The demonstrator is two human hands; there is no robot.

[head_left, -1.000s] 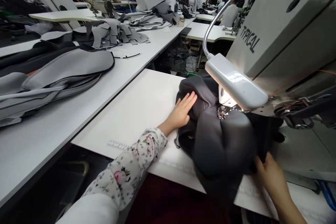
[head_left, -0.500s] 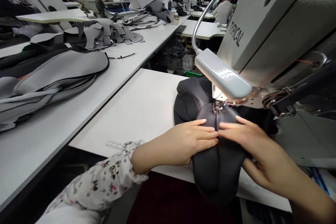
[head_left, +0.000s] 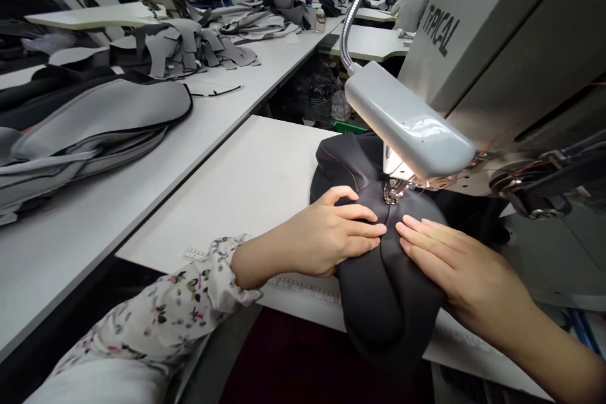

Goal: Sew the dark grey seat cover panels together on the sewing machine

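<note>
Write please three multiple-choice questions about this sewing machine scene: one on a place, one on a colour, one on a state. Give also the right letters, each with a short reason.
1. Where is the presser foot?
A. On the dark grey upholstery piece, at the top of its seam
B. Among the grey pieces on the far table
C. On the floral sleeve

2. What colour is the stitching on the piece?
A. White
B. Orange
C. Green

3. How do the hands stand?
A. The left hand holds scissors
B. The right hand is lifted off the piece
C. The left hand and right hand both lie on the piece

Answers:
1. A, the foot sits at the seam's upper end.
2. B, the thread shows orange against the dark surface.
3. C, the hands lie on either side of the seam.
</note>
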